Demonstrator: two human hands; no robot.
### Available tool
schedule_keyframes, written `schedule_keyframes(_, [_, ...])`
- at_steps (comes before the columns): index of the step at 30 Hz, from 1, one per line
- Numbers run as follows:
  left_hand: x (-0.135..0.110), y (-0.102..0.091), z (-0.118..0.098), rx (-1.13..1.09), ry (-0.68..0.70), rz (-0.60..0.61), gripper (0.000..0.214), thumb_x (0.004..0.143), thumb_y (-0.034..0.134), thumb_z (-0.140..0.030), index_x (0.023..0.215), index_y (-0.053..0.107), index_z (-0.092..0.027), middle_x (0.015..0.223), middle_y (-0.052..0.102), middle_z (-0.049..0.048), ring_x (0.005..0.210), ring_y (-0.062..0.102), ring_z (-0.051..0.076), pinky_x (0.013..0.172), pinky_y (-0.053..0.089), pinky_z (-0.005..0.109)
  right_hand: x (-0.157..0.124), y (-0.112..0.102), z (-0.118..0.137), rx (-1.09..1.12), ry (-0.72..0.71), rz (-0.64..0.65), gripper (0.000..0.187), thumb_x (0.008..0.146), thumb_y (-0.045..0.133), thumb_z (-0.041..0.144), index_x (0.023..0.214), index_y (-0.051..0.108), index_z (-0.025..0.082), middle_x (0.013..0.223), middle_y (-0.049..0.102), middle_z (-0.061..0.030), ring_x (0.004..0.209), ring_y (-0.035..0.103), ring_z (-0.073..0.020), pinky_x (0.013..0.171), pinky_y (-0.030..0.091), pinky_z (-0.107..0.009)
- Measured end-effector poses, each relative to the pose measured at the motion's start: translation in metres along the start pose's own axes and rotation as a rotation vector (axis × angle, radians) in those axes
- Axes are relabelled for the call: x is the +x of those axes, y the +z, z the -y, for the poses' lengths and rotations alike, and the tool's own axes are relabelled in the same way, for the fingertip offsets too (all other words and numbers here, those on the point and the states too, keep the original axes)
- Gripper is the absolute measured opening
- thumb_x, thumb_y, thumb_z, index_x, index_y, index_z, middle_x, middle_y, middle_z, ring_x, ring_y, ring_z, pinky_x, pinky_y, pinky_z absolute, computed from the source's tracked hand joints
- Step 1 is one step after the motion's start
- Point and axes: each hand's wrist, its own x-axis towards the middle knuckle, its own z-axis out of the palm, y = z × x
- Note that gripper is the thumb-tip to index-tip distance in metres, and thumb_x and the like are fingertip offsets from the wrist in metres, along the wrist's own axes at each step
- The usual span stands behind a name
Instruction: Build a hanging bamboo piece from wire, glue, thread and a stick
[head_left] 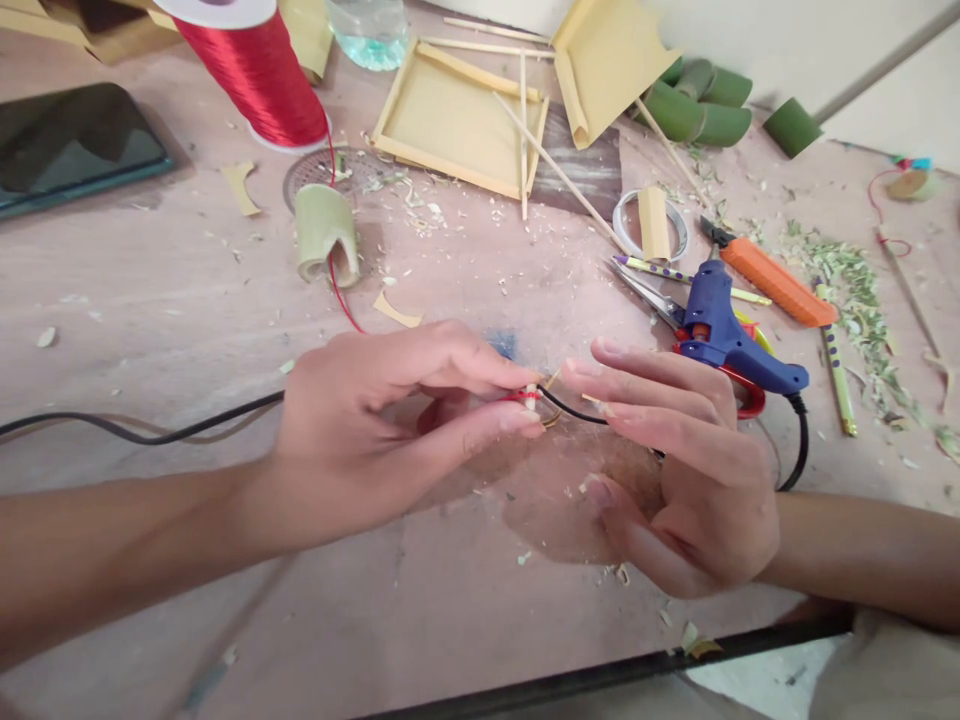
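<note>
My left hand [405,430] pinches a small pale stick end [532,397] wrapped with red thread [517,396] between thumb and forefinger. Most of that piece is hidden by the fingers. To its right, my right hand [675,450] hovers with its fingers apart and nothing gripped in them. A black cord [574,410] passes behind both hands. From the left hand's knuckles, red thread runs back through a notched bamboo piece [326,232] to a large red spool [251,75].
At the right lie a blue glue gun [739,335], scissors [652,290], an orange cutter [776,280] and pencils [834,360]. Behind are a folded paper tray [457,120], thin sticks [523,140], a tape roll [679,230] and green bamboo [697,105]. A phone [75,140] lies left.
</note>
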Motion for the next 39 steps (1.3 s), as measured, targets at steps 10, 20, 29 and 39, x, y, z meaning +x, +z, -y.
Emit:
schedule_keyframes(10, [0.0035, 0.0001, -0.0012, 0.044, 0.045, 0.006, 0.008, 0.099, 0.084, -0.028, 0.104, 0.083, -0.022, 0.083, 0.081, -0.0022, 0.057, 0.067, 0.008, 0.05, 0.049, 0.02, 0.0, -0.004, -0.0024, -0.03, -0.082, 0.104, 0.055, 0.086, 0.064, 0.014, 0.141, 0.061, 0.018, 0.144, 0.077, -0.0071, 0.15, 0.062, -0.0251, 0.121, 0.054, -0.049])
schedule_keyframes(20, [0.0043, -0.0006, -0.0017, 0.019, 0.021, 0.002, 0.005, 0.094, 0.087, -0.022, 0.097, 0.082, -0.021, 0.078, 0.081, -0.0009, 0.054, 0.065, 0.009, 0.048, 0.047, 0.021, -0.0007, -0.008, -0.0028, -0.073, -0.111, 0.109, 0.047, 0.088, 0.063, 0.018, 0.135, 0.063, 0.022, 0.142, 0.079, -0.0043, 0.146, 0.065, -0.025, 0.119, 0.054, -0.051])
schedule_keyframes(29, [0.0004, -0.0014, -0.0022, 0.021, -0.031, 0.039, 0.004, 0.098, 0.085, -0.03, 0.099, 0.081, -0.029, 0.08, 0.082, -0.0016, 0.058, 0.07, 0.014, 0.049, 0.048, 0.027, -0.0012, -0.0077, -0.0069, -0.029, -0.152, 0.144, 0.045, 0.09, 0.062, 0.018, 0.135, 0.065, 0.016, 0.145, 0.077, -0.0078, 0.149, 0.063, -0.0258, 0.115, 0.053, -0.05])
schedule_keyframes(39, [-0.0006, 0.0028, -0.0021, 0.053, -0.076, -0.032, 0.008, 0.094, 0.087, -0.028, 0.1, 0.082, -0.03, 0.083, 0.083, -0.0027, 0.058, 0.07, 0.013, 0.048, 0.049, 0.027, 0.0018, -0.0001, -0.0008, -0.05, -0.031, -0.06, 0.038, 0.085, 0.065, 0.013, 0.121, 0.069, 0.024, 0.134, 0.08, -0.0073, 0.132, 0.073, -0.0263, 0.107, 0.062, -0.048])
